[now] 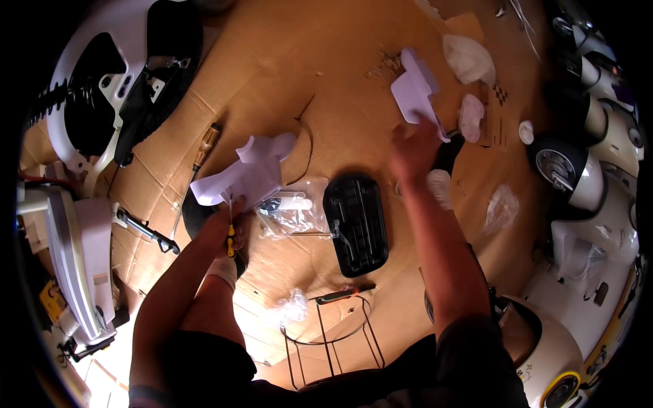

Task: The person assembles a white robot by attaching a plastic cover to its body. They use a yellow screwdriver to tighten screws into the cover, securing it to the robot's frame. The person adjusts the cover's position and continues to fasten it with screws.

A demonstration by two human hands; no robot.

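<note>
My left hand [221, 228] is closed around a small screwdriver [231, 239] with a yellow and black handle, its shaft pointing away from me. Just beyond it, against my fingers, is a curved lavender plastic panel [255, 163], tilted above my left shoe [196, 216]. My right hand [415, 151] reaches to the near end of a second lavender plastic panel [411, 88]. Its fingers are curled, slightly blurred and partly hidden, so a firm hold cannot be made out. Between my arms lie a black ribbed plastic tray-like part [356, 224] and a clear plastic bag [299, 211] with small parts.
Brown cardboard [272, 81] covers the floor. A longer screwdriver [206, 146] lies left, by a white scooter-like frame [109, 88]. White scooter bodies [592, 251] line the right side. A wire stand [326, 340] with a dark-handled tool [343, 294] is close to me. Crumpled plastic [502, 209] lies right.
</note>
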